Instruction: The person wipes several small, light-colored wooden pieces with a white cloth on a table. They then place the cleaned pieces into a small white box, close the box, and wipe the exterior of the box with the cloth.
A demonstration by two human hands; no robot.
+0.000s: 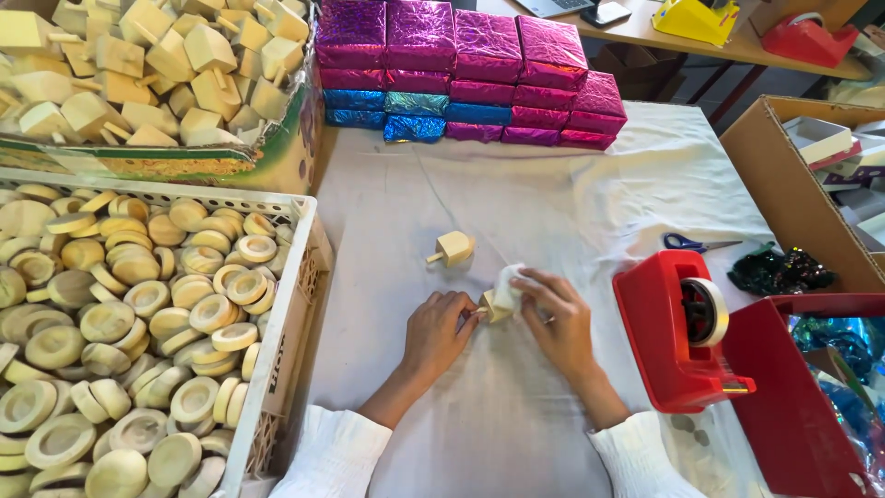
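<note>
Wooden top (pixel 495 305) sits mid-table on the white cloth (pixel 516 212), pinched between both hands, stem pointing toward 9 o'clock.

Left to right:
- White slotted crate (pixel 293 304) at 9 o'clock, heaped with round wooden discs (pixel 120 332). The heap looks deep, so I'd judge plenty of stock is left on that side.
- Cardboard box (pixel 277 148) at 10–11 o'clock, heaped with cube-bodied tops (pixel 175 65), all bare wood.
- Left hand (pixel 437 334) curled closed, fingertips on the stem end of the top.
- Second top (pixel 452 248), loose on the cloth just toward 12 o'clock of the hands, bare and untouched.
- Right hand (pixel 558 323) closed over the body end of the held top, pressing a small piece of white paper (pixel 510 279) against it. The paper covers only part of the block — my read is that the wrap is early, not closed up.
- Stack of foil-wrapped blocks (pixel 470 74) at 12 o'clock, mostly magenta with a few blue, stacked in rows. That looks like finished output.
- Blue-handled scissors (pixel 691 243) at 2 o'clock, lying flat, not in use.
- Red tape dispenser (pixel 678 337) at 3 o'clock, well within reach, no hand on it.
- Red tray (pixel 802 397) at 4 o'clock holding crinkled foil sheets (pixel 843 341).

Judgement: a batch is done, one piece is mid-wrap, one is queued, and a large box remains.
</note>
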